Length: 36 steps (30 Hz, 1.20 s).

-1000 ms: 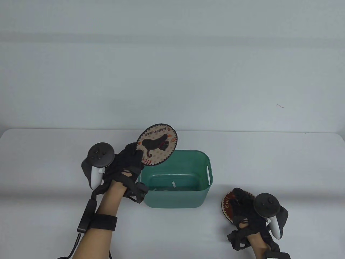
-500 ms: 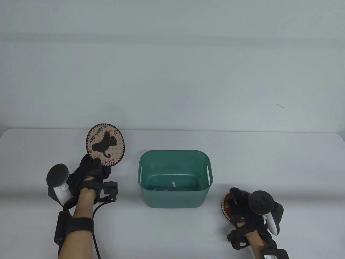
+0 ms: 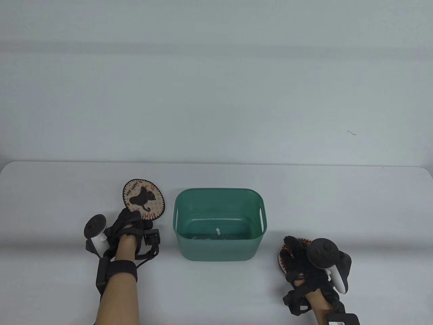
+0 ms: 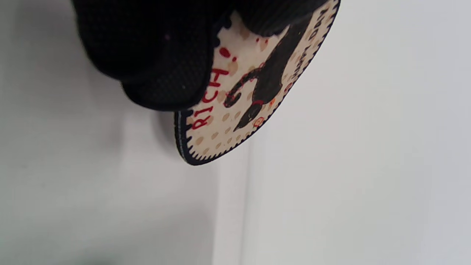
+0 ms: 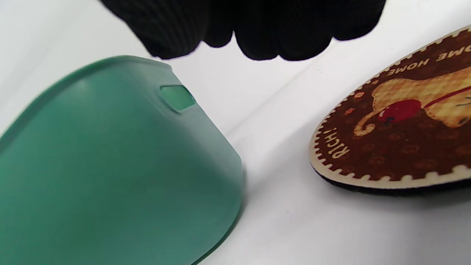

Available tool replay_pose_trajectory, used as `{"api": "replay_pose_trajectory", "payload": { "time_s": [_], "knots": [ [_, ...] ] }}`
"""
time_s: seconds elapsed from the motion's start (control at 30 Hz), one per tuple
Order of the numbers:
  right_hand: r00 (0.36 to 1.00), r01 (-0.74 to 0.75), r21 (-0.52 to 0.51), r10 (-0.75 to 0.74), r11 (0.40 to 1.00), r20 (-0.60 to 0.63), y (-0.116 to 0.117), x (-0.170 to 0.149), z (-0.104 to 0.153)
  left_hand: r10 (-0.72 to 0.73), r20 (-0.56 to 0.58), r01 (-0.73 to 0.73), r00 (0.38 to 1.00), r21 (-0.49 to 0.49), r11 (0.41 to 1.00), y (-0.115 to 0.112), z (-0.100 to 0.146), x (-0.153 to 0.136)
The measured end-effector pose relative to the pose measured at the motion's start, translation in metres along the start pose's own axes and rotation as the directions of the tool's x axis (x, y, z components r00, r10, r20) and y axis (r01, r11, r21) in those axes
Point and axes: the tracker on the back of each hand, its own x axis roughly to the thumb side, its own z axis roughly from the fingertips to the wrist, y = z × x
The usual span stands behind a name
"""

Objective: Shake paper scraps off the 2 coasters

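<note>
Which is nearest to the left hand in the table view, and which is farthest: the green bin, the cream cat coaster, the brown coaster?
1. Cream cat coaster: held by the left hand, just beyond its fingers.
2. Green bin: mid-table, to that hand's right.
3. Brown coaster: far right, under the right hand.

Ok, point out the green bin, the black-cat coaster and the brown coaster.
green bin (image 3: 219, 252): table view, on its front outer wall.
black-cat coaster (image 3: 143, 199): table view, on the cat print at its middle.
brown coaster (image 5: 397, 147): right wrist view, on its brown printed face.
</note>
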Motion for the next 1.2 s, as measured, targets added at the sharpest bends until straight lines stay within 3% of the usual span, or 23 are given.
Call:
{"api": "replay_pose_trajectory", "payload": {
  "time_s": [0.3,0.73,0.9,1.2],
  "knots": [
    [1.000,-0.006,0.007,0.006,1.000,-0.001,0.000,-0.001,-0.001,-0.054,-0.070,0.056,0.996,0.025,0.998,-0.001,-0.011,-0.020],
    [1.000,-0.002,-0.001,0.002,1.000,0.002,-0.002,-0.001,-0.001,-0.308,-0.049,0.311,0.950,0.048,0.949,0.002,0.000,-0.004],
    [1.000,0.015,-0.012,-0.015,1.000,0.013,-0.005,0.001,0.002,-0.393,-0.009,0.393,0.919,0.070,0.917,0.009,0.017,0.006],
    [0.995,0.091,-0.030,-0.090,0.995,0.038,-0.006,0.005,0.009,-0.518,0.247,0.511,0.819,0.097,0.854,0.007,0.072,0.034]
  ]
}}
